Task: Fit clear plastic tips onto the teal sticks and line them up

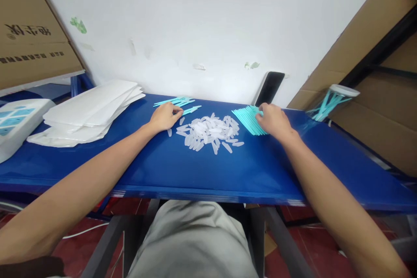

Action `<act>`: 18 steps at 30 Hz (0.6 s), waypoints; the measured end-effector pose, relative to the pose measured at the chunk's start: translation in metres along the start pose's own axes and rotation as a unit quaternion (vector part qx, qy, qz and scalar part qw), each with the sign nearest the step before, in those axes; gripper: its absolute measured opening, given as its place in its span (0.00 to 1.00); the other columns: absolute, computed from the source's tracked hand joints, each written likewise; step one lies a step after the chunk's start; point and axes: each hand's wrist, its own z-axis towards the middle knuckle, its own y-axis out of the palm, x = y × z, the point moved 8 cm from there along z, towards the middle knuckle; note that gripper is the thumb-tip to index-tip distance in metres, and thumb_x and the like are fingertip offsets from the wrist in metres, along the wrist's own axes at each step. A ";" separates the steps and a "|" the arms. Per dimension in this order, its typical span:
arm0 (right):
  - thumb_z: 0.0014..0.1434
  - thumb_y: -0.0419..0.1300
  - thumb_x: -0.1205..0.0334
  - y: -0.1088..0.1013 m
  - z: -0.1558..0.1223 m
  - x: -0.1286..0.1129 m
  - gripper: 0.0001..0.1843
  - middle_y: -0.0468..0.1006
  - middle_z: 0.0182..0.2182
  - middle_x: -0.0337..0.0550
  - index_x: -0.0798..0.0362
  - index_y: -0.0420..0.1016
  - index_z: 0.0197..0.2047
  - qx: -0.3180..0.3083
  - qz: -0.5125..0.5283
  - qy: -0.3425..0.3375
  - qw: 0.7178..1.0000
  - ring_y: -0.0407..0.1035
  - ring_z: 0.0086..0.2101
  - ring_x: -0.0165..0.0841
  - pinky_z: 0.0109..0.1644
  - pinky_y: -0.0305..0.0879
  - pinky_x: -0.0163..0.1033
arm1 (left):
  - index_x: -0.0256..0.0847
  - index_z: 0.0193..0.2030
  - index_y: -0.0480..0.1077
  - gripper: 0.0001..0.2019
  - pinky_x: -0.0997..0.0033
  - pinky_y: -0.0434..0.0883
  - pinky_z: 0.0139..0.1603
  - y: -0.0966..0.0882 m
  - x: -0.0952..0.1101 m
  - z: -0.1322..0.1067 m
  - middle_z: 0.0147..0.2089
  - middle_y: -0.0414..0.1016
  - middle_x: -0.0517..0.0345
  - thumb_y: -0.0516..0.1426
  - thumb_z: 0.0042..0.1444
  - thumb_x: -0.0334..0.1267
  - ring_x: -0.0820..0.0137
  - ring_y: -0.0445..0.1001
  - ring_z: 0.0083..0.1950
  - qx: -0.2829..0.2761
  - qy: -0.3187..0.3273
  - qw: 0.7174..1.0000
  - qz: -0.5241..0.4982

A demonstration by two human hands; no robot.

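Observation:
Close to the wall, my left hand (165, 117) has its fingers pinched on one end of a slim turquoise plastic stick (191, 110). Behind that hand lies a small group of similar turquoise sticks (174, 101). Between my hands spreads a loose pile of small, frosted, leaf-shaped plastic pieces (211, 131). My right hand (275, 120) is at the right end of a neat slanted row of turquoise sticks (249, 120). Its fingers are closed at the top of the row, partly hiding the sticks there.
White paper sheets or bags (91, 106) lie stacked on the blue table (195, 173) at left, beside a white tray (19, 126) with blue cells. A black phone (271, 89) leans on the wall. At right lies a clear tub (329, 102) of turquoise sticks, near cardboard (371, 126).

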 end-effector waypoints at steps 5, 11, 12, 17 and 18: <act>0.69 0.52 0.63 0.004 0.002 0.004 0.21 0.80 0.52 0.64 0.58 0.78 0.59 -0.013 0.003 0.011 1.000 0.76 0.52 0.55 0.51 0.71 0.52 | 0.45 0.46 0.84 0.18 0.61 0.73 0.51 0.001 0.000 0.000 0.52 0.82 0.50 0.53 0.63 0.44 0.55 0.78 0.51 -0.007 -0.005 1.000 0.006; 0.68 0.53 0.63 0.007 0.006 0.007 0.20 0.82 0.54 0.60 0.57 0.82 0.55 -0.020 0.030 0.020 0.999 0.76 0.54 0.53 0.54 0.71 0.49 | 0.43 0.44 0.84 0.21 0.62 0.73 0.50 -0.001 0.003 -0.001 0.51 0.81 0.49 0.50 0.66 0.46 0.55 0.78 0.52 -0.007 -0.015 1.000 0.000; 0.67 0.54 0.63 0.008 0.006 0.007 0.20 0.82 0.53 0.60 0.57 0.83 0.54 -0.018 0.035 0.020 0.999 0.76 0.54 0.53 0.54 0.71 0.49 | 0.43 0.44 0.84 0.21 0.61 0.73 0.50 -0.001 0.003 -0.002 0.50 0.81 0.49 0.50 0.66 0.46 0.55 0.78 0.51 -0.007 -0.016 1.000 0.000; 0.65 0.56 0.62 0.014 0.011 0.013 0.19 0.83 0.50 0.61 0.57 0.85 0.52 -0.008 0.059 0.028 0.998 0.77 0.52 0.52 0.54 0.71 0.48 | 0.43 0.49 0.83 0.22 0.60 0.73 0.50 0.000 0.002 -0.001 0.50 0.80 0.48 0.49 0.66 0.47 0.55 0.78 0.50 -0.014 -0.022 1.000 0.006; 0.65 0.57 0.61 0.015 0.013 0.015 0.19 0.83 0.50 0.61 0.57 0.84 0.52 -0.006 0.065 0.031 0.997 0.77 0.52 0.52 0.54 0.71 0.48 | 0.43 0.50 0.83 0.22 0.60 0.73 0.50 0.001 0.002 -0.001 0.50 0.80 0.47 0.49 0.66 0.47 0.55 0.78 0.50 -0.016 -0.022 1.000 0.007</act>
